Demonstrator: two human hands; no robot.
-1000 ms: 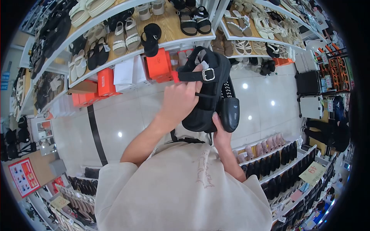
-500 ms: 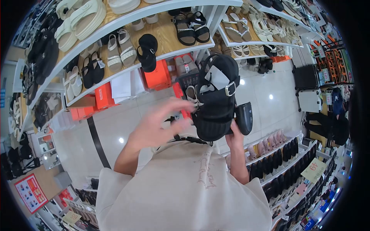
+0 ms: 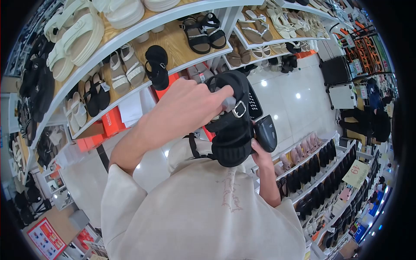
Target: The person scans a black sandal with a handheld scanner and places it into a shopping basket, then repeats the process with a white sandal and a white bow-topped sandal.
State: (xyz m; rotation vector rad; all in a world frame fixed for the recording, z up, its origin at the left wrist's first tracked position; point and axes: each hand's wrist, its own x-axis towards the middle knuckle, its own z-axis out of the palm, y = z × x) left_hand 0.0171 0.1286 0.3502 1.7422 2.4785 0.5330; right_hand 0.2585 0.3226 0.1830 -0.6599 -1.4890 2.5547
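Note:
A black sandal (image 3: 234,141) with a silver buckle hangs sole-side away in front of my chest. My left hand (image 3: 188,104) reaches across from the left, its bent fingers closed at the sandal's upper straps. A small whitish piece (image 3: 228,103) shows beside these fingers; part of it is hidden. From below and right, my right hand (image 3: 262,156) holds the sandal, its fingers partly hidden. A smooth black object (image 3: 265,133) is against the same hand. Behind the sandal is a dark perforated basket (image 3: 255,102).
Shelves of sandals (image 3: 173,56) curve across the top, with orange boxes (image 3: 113,122) and white paper below. Rows of black shoes (image 3: 310,171) stand at the lower right. Suitcases (image 3: 342,96) and a person in dark clothing (image 3: 368,123) are farther right.
My left hand has moved up and right onto the sandal's straps. The white tag seen in the sandal is now mostly covered. The view has shifted slightly.

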